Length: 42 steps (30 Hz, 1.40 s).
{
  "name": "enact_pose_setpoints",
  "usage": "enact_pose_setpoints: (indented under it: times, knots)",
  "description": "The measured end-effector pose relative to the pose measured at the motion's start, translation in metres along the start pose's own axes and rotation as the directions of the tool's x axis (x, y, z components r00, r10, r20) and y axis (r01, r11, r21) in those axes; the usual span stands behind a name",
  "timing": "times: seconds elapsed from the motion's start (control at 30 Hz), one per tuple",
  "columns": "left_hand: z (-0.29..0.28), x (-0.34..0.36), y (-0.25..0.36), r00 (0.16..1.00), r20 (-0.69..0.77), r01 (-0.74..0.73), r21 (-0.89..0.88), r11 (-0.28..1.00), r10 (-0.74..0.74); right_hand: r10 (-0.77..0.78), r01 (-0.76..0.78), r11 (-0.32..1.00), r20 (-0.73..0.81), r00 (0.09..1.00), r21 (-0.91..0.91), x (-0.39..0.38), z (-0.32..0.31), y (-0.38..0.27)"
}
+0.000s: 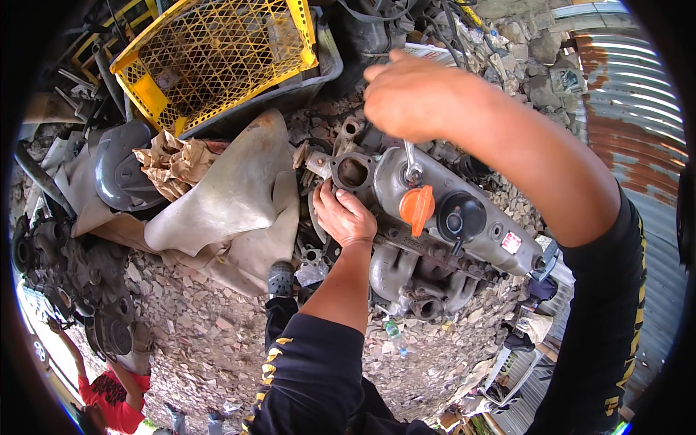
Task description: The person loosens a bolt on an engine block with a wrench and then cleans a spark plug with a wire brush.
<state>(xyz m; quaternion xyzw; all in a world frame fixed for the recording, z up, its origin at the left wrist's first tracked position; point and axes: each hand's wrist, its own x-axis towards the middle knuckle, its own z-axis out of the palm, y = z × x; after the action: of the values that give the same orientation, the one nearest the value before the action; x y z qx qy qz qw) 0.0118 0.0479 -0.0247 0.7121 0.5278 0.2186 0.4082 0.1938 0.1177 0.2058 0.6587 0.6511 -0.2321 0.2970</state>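
Now we hold a wrench to the engine's cover

The engine [471,254] lies in the middle of our view with its long grey valve cover [444,180] uppermost, and our chrome wrench [410,154] stands on that cover toward its upper left end, just beside the orange cap [417,208]. To use it well, we judge, we should keep the working end seated square, press down lightly and pull in one smooth sweep, knuckles clear of the metal in case it slips.

Our right hand [406,98] is closed around the handle, which our fist mostly hides; whether the end is a socket or a ring we cannot tell. Our left hand [346,215] is loosely spread, its grip open, resting against the housing [369,172] with the round opening, a fair place to brace from.

Our right arm [500,123] arches in from the right, elbow out and wrist dropped; our left forearm [337,290] reaches upward from below.

Further out we see a stiff grey sheet [225,181], a yellow crate [148,94], stony rubble [196,319] and, lower left, a person in a red shirt [119,406].
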Motion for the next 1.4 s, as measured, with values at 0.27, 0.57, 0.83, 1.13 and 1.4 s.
enact_pose_setpoints:
  times: [0.27,0.57,0.83,1.13,1.4]
  knots:
    - [-0.005,0.000,0.004,0.998,0.040,0.055,-0.019,0.998,-0.054,-0.042,0.022,0.955,0.063,0.997,0.297,-0.003,0.020,0.035]
    - [-0.005,0.000,0.005,1.000,0.011,0.001,0.024,1.000,-0.001,0.460,-0.217,0.389,0.015,0.888,0.895,-0.097,0.139,0.015]
    - [-0.003,0.001,0.001,0.998,0.051,0.040,-0.020,0.999,-0.039,0.502,-0.157,0.048,0.112,0.857,0.986,-0.115,0.165,-0.019]
    - [-0.002,-0.003,0.002,0.999,0.027,0.020,-0.025,0.999,-0.020,0.456,-0.258,0.710,-0.149,0.877,0.656,-0.138,0.131,0.041]
    - [-0.001,0.000,0.001,0.999,0.023,0.041,-0.024,0.999,-0.041,0.138,-0.102,0.982,-0.229,0.964,0.161,-0.058,0.026,0.029]
